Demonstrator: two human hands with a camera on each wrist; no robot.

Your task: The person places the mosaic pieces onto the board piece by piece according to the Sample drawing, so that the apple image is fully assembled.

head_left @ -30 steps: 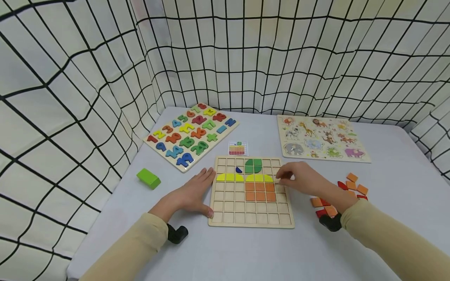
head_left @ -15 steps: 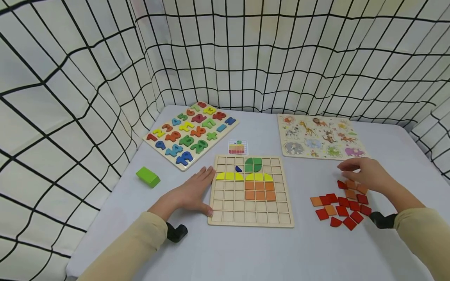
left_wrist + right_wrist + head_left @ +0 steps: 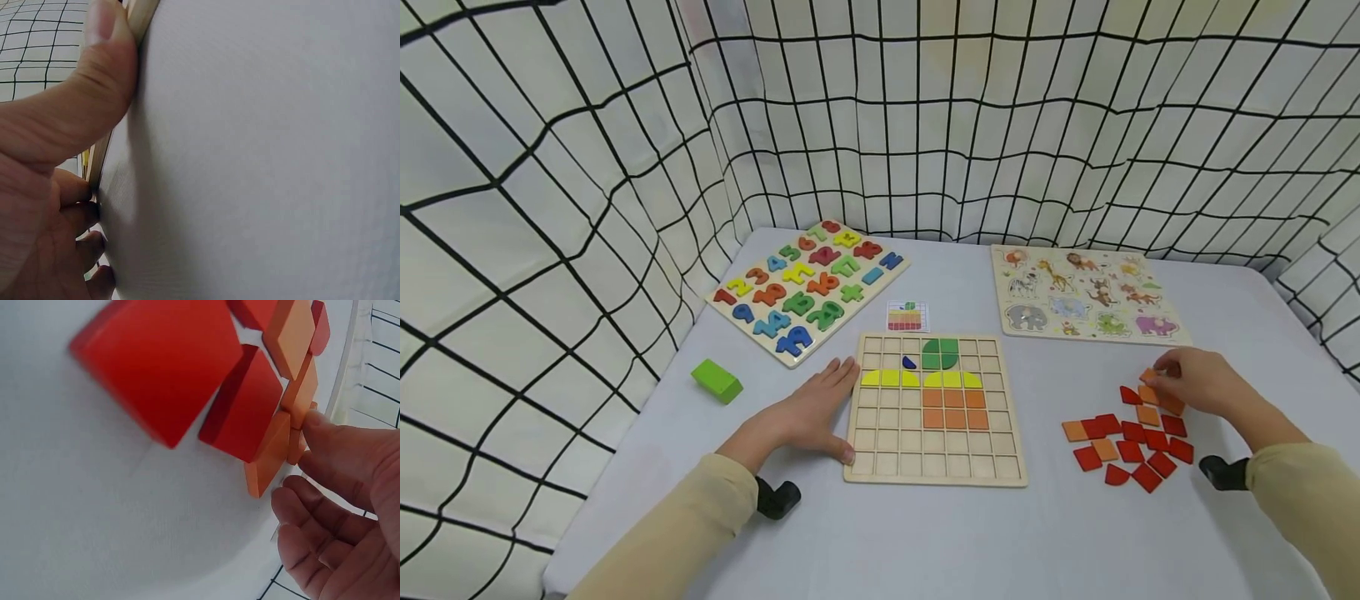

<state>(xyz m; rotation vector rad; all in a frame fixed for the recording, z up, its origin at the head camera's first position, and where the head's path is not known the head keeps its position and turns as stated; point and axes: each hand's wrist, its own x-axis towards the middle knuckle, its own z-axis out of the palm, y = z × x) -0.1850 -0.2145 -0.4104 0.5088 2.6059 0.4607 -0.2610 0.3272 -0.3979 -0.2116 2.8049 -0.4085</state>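
Observation:
My left hand [image 3: 808, 412] rests against the left edge of a wooden grid board [image 3: 887, 467], its thumb and fingers spread along the rim. Green tiles [image 3: 940, 354], yellow pieces [image 3: 953, 379] and orange squares [image 3: 955, 408] fill some of the board's cells. A small dark blue piece [image 3: 909, 363] also lies on it. On the right, my right hand [image 3: 1198, 379] is at the far end of a group of loose tiles. Thumb and index finger pinch an orange square tile [image 3: 297, 447] there, partly hidden by the fingers. Red tiles [image 3: 1129, 451] lie nearer.
A number puzzle board [image 3: 808, 283] stands at the back left and an animal puzzle board [image 3: 1090, 296] at the back right. Between them lies a small pattern card [image 3: 907, 316]. A green block [image 3: 717, 381] sits left. Black netting [image 3: 917, 125] encloses the table's back and sides.
My right hand has moved from the grid board's right side to the loose tiles and lowered its fingers onto an orange one. My left hand has stayed at the board's edge.

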